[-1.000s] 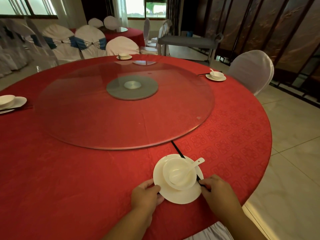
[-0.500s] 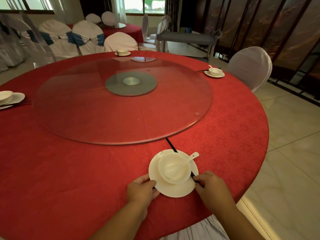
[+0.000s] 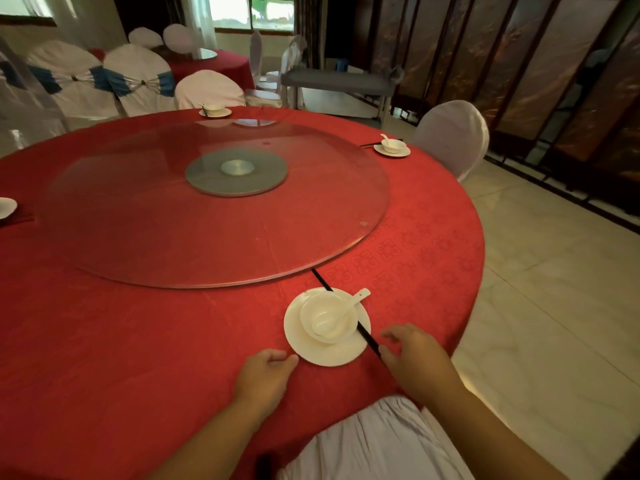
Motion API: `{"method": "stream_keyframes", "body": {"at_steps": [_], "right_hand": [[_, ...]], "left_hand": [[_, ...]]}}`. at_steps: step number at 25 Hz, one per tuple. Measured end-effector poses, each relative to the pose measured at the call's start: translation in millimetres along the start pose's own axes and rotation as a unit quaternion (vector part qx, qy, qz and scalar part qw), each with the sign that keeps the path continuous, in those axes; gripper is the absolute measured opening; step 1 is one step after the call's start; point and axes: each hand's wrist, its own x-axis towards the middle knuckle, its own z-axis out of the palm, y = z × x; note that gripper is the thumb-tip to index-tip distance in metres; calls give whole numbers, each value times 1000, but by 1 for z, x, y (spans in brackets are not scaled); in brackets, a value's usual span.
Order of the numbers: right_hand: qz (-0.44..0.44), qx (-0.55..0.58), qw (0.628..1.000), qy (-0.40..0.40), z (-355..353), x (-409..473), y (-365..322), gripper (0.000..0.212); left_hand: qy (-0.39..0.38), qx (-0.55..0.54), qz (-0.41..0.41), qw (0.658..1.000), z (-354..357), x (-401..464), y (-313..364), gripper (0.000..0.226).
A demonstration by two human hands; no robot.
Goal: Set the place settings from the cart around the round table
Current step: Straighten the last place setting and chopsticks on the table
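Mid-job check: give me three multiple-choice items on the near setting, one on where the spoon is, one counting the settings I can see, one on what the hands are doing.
1. The spoon lies: A in the bowl, B on the cloth, C on the glass turntable.
2. Place settings in view: A two, B four, C six.
3. The hands are: A lifting the plate, B open beside the plate, C holding the spoon.

A: its scoop sits in the bowl.
B: near, right, far, left edge.
B: left hand and right hand flank the plate, gripping nothing.
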Motion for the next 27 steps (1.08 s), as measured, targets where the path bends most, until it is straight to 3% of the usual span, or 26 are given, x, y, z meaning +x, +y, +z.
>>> {"method": "stream_keyframes", "body": {"at_steps": [1,3,6,13,19,24,27], "right_hand": [[11,-9,1000,-7,-11,-13,-7,24],[32,-32,998,-32,-33,-50,-21,20],[43,-90,994,-48,-61,-113,-45,14],[130,-137,982,3,-132,-281,-80,26],[195,-139,967,87,-214,-370,-41,32],[204,-120,966,105,-268,-396,48,32],[168,-141,971,96,-299,-382,121,32]], "left_hand": [[-26,97,51,994,-8,-9,0,31],[-80,271,139,949,-24,-34,4,30],[-127,378,226,889,-46,-75,23,30],[-262,330,396,816,-52,-224,75,24],[-316,300,478,762,1,-335,119,30],[-307,315,478,760,94,-391,149,37],[-279,314,453,786,161,-415,164,41]]}}
